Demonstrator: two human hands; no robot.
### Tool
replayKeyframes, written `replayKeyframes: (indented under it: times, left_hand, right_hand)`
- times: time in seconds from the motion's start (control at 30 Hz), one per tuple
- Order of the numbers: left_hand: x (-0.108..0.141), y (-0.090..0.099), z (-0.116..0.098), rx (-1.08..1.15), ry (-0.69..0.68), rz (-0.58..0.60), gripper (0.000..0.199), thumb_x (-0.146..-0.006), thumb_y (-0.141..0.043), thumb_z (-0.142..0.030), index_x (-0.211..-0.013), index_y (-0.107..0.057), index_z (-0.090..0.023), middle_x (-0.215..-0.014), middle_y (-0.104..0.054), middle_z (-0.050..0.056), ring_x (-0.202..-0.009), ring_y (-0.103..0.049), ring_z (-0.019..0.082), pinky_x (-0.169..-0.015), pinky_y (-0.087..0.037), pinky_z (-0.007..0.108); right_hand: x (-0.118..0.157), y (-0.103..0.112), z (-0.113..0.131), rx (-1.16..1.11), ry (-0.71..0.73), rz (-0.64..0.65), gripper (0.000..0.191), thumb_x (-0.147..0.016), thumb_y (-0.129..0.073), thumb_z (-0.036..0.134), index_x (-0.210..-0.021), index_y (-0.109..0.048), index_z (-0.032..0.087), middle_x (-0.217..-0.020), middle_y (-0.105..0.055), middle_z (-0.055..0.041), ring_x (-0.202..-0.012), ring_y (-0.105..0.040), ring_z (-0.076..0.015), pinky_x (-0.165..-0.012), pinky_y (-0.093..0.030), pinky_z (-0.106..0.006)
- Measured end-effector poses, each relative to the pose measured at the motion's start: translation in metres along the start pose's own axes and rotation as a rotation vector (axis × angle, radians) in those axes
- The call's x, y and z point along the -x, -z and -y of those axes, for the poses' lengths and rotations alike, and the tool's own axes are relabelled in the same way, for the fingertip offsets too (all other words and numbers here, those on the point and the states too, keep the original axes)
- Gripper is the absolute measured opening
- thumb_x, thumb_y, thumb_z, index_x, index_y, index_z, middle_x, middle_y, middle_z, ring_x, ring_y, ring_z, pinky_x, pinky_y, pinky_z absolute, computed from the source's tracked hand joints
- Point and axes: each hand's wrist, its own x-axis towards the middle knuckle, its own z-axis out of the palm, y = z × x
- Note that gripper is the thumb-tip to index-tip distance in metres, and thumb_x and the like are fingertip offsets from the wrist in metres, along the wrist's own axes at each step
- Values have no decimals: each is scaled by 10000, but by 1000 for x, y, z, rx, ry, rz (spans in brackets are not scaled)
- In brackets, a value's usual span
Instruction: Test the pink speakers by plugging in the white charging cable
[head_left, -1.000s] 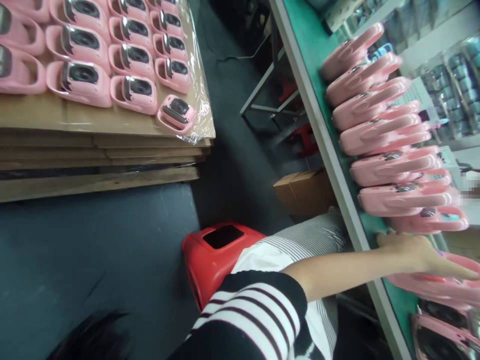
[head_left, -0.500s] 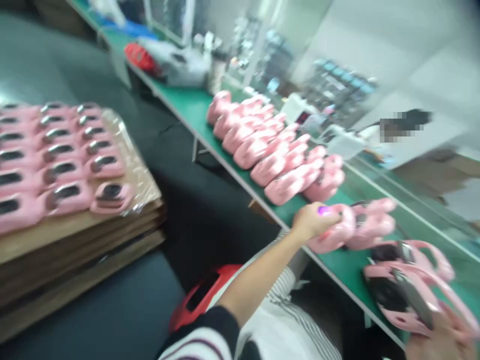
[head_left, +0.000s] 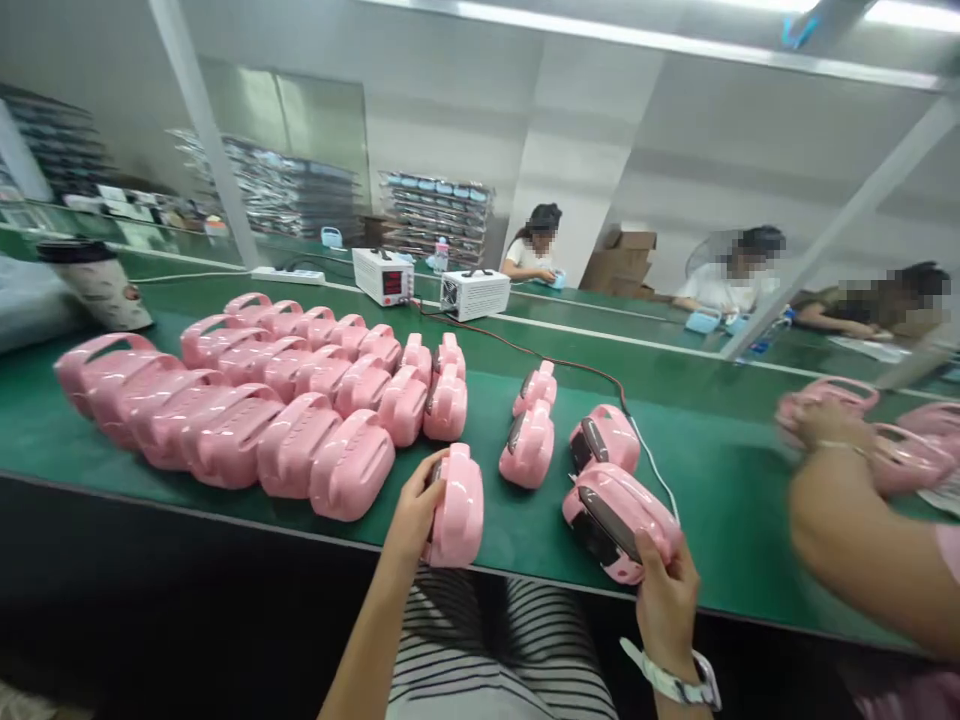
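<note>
My left hand [head_left: 420, 505] grips a pink device [head_left: 459, 505] with a dark panel, near the front edge of the green table [head_left: 517, 540]. Closed on the lower right end of another pink device [head_left: 626, 515] is my right hand [head_left: 666, 575], which has a pale watch on its wrist. That device shows its dark face and lies against a similar pink device [head_left: 613, 438] behind it. Between my hands, farther back, stand two more pink devices [head_left: 528, 445]. Rows of pink handled devices [head_left: 225, 435] fill the table on the left.
A co-worker's arm [head_left: 855, 520] reaches to pink devices at the right. Two white power units [head_left: 475, 295] with a red cable [head_left: 555, 357] stand behind. A patterned cup [head_left: 101, 285] is at the left. Several people sit across the table.
The view has swung right and levelled, facing the table; the stacked trays at the left are out of view. Both hands still hold pink devices, and a co-worker's arm now shows.
</note>
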Motion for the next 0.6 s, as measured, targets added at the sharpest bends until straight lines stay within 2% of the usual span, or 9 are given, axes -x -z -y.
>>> replayKeyframes:
  times: [0.1,0.2,0.3,0.37,0.43,0.5,0.6]
  left_hand:
    - [-2,2,2,50,40,-24,460,-651,-677,-370,-1094,-649,-253,-1249,-614,-7,-1241,-488,279,-1099,-334,353]
    - [-4,4,4,60,77,-43,572,-638,-727,-401,-1174,-637,-223,-1290,-589,26,-1281,-455,279,-1118,-321,340]
    - [-2,0,2,73,91,-65,584,-622,-751,-405,-1163,-650,-211,-1259,-609,34,-1235,-501,271,-1018,-434,291]
    - [1,-6,-1,74,61,-110,539,-626,-757,-389,-1121,-673,-193,-1194,-645,42,-1151,-565,257,-879,-504,230]
    - [3,-14,-3,77,20,-170,481,-647,-756,-361,-1087,-688,-179,-1123,-673,45,-1055,-613,230,-761,-520,177]
    - [2,-21,-4,92,-20,-217,430,-686,-744,-315,-1089,-687,-177,-1096,-679,39,-1000,-628,202,-719,-512,147]
    - [-4,-31,-3,111,-65,-264,378,-751,-699,-246,-1122,-673,-177,-1112,-669,35,-997,-620,180,-713,-501,125]
  right_hand:
    - [-1,-1,-3,-13,-66,-2,491,-733,-699,471,-1088,-635,138,-1016,-667,-88,-945,-618,-255,-853,-503,-386]
    - [-2,0,-9,15,-34,-13,481,-758,-673,460,-1106,-625,132,-1056,-653,-101,-974,-615,-263,-864,-501,-387]
    - [-1,5,-9,32,1,9,499,-770,-650,449,-1162,-600,145,-1100,-638,-108,-983,-614,-264,-849,-511,-387]
    - [1,9,-3,4,0,70,516,-749,-677,420,-1185,-586,161,-1112,-634,-101,-976,-617,-256,-845,-519,-383]
    - [5,11,7,-25,-17,125,497,-721,-718,368,-1160,-593,172,-1077,-644,-85,-957,-623,-242,-847,-525,-373]
    - [11,9,20,-15,-33,141,488,-708,-745,321,-1148,-595,177,-1080,-641,-82,-987,-620,-243,-862,-529,-374]
    - [25,0,39,39,-63,177,562,-741,-734,287,-1260,-531,213,-1287,-547,-105,-1161,-556,-272,-896,-532,-387]
